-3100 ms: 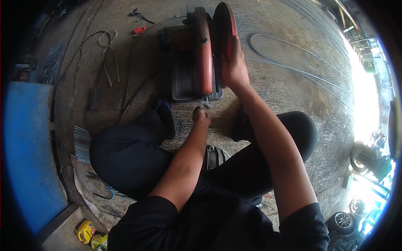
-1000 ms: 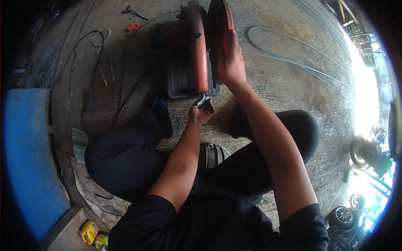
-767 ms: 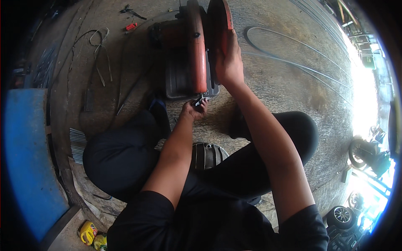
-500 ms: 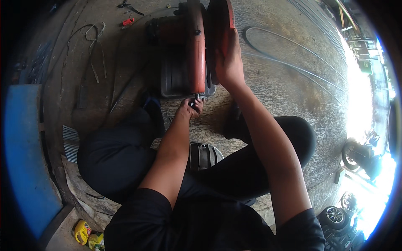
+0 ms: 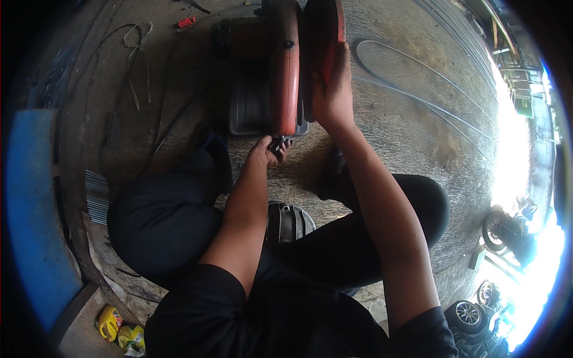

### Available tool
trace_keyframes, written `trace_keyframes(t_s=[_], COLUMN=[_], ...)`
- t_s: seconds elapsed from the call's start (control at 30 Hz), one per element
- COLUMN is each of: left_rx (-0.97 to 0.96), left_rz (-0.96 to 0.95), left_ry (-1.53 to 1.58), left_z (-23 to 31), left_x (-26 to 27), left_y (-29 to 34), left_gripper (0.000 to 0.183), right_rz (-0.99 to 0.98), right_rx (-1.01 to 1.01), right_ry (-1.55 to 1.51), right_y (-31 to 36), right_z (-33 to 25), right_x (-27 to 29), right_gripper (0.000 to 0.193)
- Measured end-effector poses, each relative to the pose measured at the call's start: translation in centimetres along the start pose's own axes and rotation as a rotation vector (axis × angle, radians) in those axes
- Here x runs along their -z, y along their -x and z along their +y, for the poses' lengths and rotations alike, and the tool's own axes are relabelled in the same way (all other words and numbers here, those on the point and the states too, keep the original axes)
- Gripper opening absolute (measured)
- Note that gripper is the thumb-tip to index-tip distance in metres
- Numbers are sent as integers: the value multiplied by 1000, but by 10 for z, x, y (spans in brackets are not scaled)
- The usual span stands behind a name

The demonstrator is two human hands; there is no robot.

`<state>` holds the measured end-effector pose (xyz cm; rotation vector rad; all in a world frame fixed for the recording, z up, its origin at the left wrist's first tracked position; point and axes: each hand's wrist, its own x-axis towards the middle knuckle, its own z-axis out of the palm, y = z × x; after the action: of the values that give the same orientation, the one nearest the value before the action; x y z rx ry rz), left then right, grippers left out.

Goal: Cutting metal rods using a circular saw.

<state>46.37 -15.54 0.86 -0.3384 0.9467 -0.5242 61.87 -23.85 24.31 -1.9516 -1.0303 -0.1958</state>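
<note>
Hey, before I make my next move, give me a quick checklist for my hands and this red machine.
1. Left hand at the near end of the red machine, fingers curled around a small dark part: ok.
2. Right hand against the round red-rimmed disc: ok.
3. Gloves on: not ok, both hands are bare.
4. Wire loop apart from the right hand: ok.
5. Power disconnected: cannot tell from this view.

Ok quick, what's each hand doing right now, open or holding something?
Left hand: closed on a small metal part at the machine's near end.
Right hand: open, against the red disc's right side.
</note>
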Motion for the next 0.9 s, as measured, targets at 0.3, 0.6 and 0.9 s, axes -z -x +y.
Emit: trace_keyframes(t_s=[0.3, 0.6, 0.9], left_rx=[-266, -696, -956], left_rz=[183, 474, 860], left_ry=[-25, -14, -328], left_z=[-9, -40, -44], left_x=[-5, -35, -31], left_y=[-22, -20, -44], left_gripper=[39, 19, 33], right_rz=[-7, 75, 132], right_rx=[37, 43, 69], right_ry=[-29, 63, 65], right_y=[-2, -3, -27], right_z=[-1, 2, -7], right_x=[0, -7, -5], right_gripper=[74, 71, 68])
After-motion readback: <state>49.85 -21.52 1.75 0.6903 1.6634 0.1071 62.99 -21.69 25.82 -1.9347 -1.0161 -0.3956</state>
